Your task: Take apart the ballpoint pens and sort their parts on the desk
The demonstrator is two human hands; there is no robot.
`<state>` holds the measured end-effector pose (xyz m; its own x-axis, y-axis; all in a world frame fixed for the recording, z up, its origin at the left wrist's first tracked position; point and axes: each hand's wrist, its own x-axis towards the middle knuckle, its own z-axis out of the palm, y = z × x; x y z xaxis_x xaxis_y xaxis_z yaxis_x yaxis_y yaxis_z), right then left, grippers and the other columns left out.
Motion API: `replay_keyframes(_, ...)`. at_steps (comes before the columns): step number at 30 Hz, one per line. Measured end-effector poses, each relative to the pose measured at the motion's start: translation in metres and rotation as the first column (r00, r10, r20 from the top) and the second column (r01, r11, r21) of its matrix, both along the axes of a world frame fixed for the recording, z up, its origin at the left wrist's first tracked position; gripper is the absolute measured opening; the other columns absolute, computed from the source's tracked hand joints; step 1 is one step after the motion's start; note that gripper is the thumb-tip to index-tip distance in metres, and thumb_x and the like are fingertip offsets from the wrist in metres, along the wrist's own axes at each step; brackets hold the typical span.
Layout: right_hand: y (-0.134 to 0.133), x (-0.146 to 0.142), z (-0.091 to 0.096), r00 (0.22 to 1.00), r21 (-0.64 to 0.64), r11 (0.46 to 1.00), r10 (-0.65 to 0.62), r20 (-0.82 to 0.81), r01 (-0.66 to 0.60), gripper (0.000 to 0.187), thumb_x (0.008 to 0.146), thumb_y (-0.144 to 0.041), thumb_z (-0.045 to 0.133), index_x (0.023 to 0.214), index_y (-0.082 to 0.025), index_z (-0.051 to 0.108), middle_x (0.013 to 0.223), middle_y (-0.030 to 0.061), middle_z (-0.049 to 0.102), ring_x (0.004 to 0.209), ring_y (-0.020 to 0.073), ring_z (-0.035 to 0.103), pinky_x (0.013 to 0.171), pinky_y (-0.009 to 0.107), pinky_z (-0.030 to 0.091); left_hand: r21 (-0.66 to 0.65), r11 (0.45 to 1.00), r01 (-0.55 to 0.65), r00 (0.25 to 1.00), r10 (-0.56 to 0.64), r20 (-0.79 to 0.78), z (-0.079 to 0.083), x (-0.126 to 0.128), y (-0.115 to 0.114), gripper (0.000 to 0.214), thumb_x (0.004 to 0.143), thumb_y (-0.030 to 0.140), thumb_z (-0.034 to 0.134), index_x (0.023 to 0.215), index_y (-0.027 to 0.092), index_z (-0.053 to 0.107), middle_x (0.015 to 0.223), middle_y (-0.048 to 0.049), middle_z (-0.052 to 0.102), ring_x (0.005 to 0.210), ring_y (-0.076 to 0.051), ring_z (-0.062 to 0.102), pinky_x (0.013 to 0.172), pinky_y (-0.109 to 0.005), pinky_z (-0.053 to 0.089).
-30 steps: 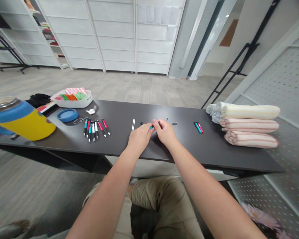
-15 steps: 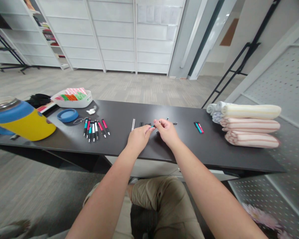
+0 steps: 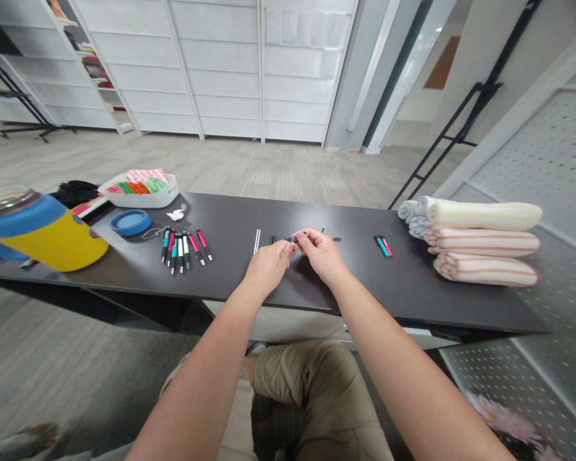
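My left hand (image 3: 267, 266) and my right hand (image 3: 320, 251) meet over the middle of the black table (image 3: 230, 282), fingertips pinched together on a small dark pen part (image 3: 295, 239) held between them. Around them lie loose pen pieces: two white refill tubes (image 3: 256, 241), small black parts (image 3: 272, 240) and a tiny metal piece (image 3: 336, 238). A row of several finished pens (image 3: 182, 246) in teal, pink and white lies to the left. Two more pens (image 3: 383, 246), teal and pink, lie to the right.
Rolled and folded towels (image 3: 480, 240) are stacked at the table's right end. At the left stand a yellow and blue jug (image 3: 38, 234), a blue ring lid (image 3: 130, 222) and a white tray (image 3: 141, 189) with coloured items. White shelving lines the far wall.
Both hands have shifted slightly away from me along the table. The teal piece seen between the fingers earlier no longer shows; a dark part is at the fingertips.
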<state>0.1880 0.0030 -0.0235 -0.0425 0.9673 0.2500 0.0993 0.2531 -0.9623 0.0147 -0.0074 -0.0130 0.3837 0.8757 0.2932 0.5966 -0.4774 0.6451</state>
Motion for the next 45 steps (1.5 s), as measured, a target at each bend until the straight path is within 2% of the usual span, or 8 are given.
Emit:
replay_keyframes(8, 0.0012, 0.0013, -0.0014, 0.994, -0.017, 0.999, -0.034, -0.104, 0.033, 0.041, 0.082, -0.061, 0.075, 0.081, -0.021, 0.064, 0.07, -0.0031, 0.059, 0.06, 0.0118, 0.048, 0.059, 0.026, 0.038, -0.022, 1.0, 0.021, 0.999, -0.019, 0.051, 0.0013, -0.0001, -0.0014, 0.041, 0.11, 0.043, 0.034, 0.096, 0.024, 0.067, 0.076, -0.0003, 0.072, 0.076, -0.018, 0.068, 0.076, -0.028, 0.046)
replay_keyframes(14, 0.0013, 0.0015, -0.0009, 0.989, -0.017, 0.999, -0.052, -0.141, 0.05, 0.042, 0.08, -0.061, 0.077, 0.086, -0.02, 0.069, 0.073, -0.0017, 0.061, 0.063, 0.0121, 0.048, 0.061, 0.026, 0.04, -0.008, 0.989, -0.149, 0.983, 0.149, 0.11, -0.0014, 0.0028, -0.0037, 0.026, 0.096, 0.046, 0.066, 0.112, 0.026, 0.06, 0.09, -0.0004, 0.075, 0.078, -0.019, 0.069, 0.07, -0.027, 0.045)
replay_keyframes(17, 0.0013, 0.0019, -0.0003, 0.986, -0.002, 0.998, -0.062, -0.152, 0.063, 0.041, 0.079, -0.06, 0.079, 0.085, -0.02, 0.071, 0.072, -0.0017, 0.061, 0.063, 0.0119, 0.048, 0.064, 0.027, 0.041, 0.031, 0.99, -0.141, 0.982, 0.136, 0.133, -0.0029, 0.002, -0.0023, 0.016, 0.1, 0.041, 0.06, 0.103, 0.026, 0.062, 0.089, -0.0009, 0.075, 0.08, -0.019, 0.07, 0.072, -0.028, 0.046)
replay_keyframes(22, 0.001, 0.0026, 0.0006, 0.986, 0.004, 0.997, -0.075, -0.15, 0.076, 0.041, 0.079, -0.06, 0.079, 0.086, -0.02, 0.073, 0.072, -0.0012, 0.062, 0.064, 0.0123, 0.049, 0.065, 0.028, 0.042, 0.071, 0.995, -0.075, 0.99, 0.066, 0.121, -0.0032, 0.0017, -0.0001, 0.024, 0.106, 0.04, 0.048, 0.098, 0.025, 0.066, 0.091, -0.0023, 0.075, 0.084, -0.019, 0.069, 0.077, -0.03, 0.047)
replay_keyframes(27, 0.0019, 0.0028, 0.0, 0.986, 0.004, 0.996, -0.083, -0.148, 0.085, 0.042, 0.079, -0.061, 0.079, 0.087, -0.02, 0.072, 0.073, -0.0008, 0.062, 0.064, 0.0126, 0.049, 0.063, 0.028, 0.041, 0.014, 0.99, -0.139, 0.978, 0.135, 0.161, -0.0057, 0.0029, -0.0006, 0.026, 0.093, 0.043, 0.07, 0.112, 0.027, 0.061, 0.09, 0.0001, 0.074, 0.076, -0.019, 0.068, 0.071, -0.028, 0.047)
replay_keyframes(33, 0.0024, 0.0032, -0.0006, 0.986, 0.0, 0.996, -0.085, -0.144, 0.086, 0.042, 0.08, -0.061, 0.078, 0.087, -0.02, 0.072, 0.073, -0.0008, 0.061, 0.064, 0.0125, 0.049, 0.062, 0.027, 0.039, 0.05, 0.995, -0.084, 0.99, 0.077, 0.12, -0.0039, 0.0016, -0.0001, 0.022, 0.105, 0.041, 0.05, 0.102, 0.026, 0.065, 0.09, -0.0027, 0.075, 0.084, -0.02, 0.071, 0.078, -0.03, 0.049)
replay_keyframes(39, 0.0024, 0.0034, -0.001, 0.984, 0.001, 0.997, -0.076, -0.162, 0.078, 0.041, 0.08, -0.059, 0.078, 0.087, -0.02, 0.072, 0.071, -0.0015, 0.059, 0.063, 0.0124, 0.048, 0.061, 0.028, 0.039, 0.019, 0.992, -0.126, 0.977, 0.12, 0.176, -0.0038, 0.0027, -0.0007, 0.021, 0.098, 0.04, 0.063, 0.116, 0.027, 0.061, 0.092, -0.0016, 0.074, 0.081, -0.02, 0.071, 0.073, -0.028, 0.049)
replay_keyframes(45, 0.0032, 0.0036, -0.0025, 0.986, 0.014, 0.997, -0.069, -0.154, 0.072, 0.042, 0.082, -0.06, 0.077, 0.089, -0.02, 0.071, 0.072, -0.0012, 0.059, 0.065, 0.0127, 0.048, 0.062, 0.027, 0.04, 0.057, 0.995, -0.086, 0.987, 0.077, 0.143, -0.0026, 0.0017, -0.0004, 0.024, 0.106, 0.04, 0.046, 0.099, 0.025, 0.064, 0.088, -0.0016, 0.074, 0.081, -0.019, 0.069, 0.075, -0.029, 0.048)
